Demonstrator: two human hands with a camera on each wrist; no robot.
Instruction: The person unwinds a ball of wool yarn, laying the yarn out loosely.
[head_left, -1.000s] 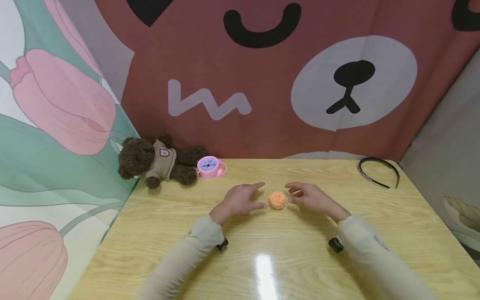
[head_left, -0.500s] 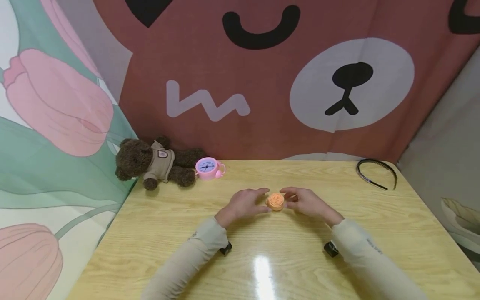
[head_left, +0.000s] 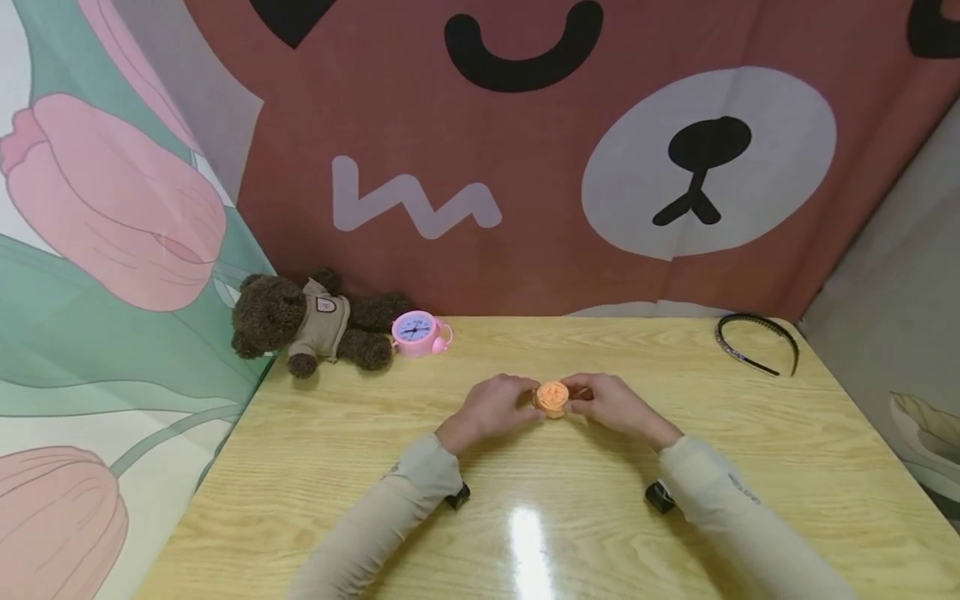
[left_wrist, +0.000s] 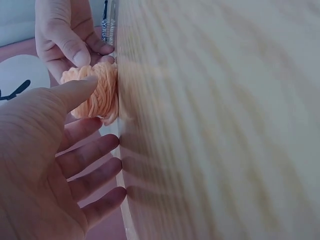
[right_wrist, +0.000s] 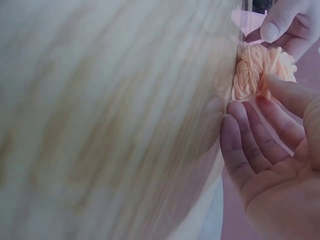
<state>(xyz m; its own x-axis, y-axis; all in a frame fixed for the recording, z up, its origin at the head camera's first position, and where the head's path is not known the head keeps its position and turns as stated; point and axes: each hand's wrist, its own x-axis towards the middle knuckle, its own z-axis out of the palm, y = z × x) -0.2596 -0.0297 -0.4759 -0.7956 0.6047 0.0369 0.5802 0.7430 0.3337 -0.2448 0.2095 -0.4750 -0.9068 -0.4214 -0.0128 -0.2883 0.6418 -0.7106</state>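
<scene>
A small ball of orange yarn sits on the wooden table between both hands. My left hand pinches its left side, the thumb lying over the strands in the left wrist view and the index finger just beyond them. From the other side my right hand holds it between thumb and index finger. Wound strands of the yarn show plainly in the right wrist view. The other fingers of the left hand spread out with their tips at the tabletop, and those of the right hand do likewise.
A brown teddy bear in a beige top lies at the back left of the table. Against its leg is a pink alarm clock. A black headband lies at the back right. Printed curtains hang behind the table.
Both hands have moved inward from either side of the yarn ball, and their fingers have closed onto it. The bear, clock and headband stay where they were.
</scene>
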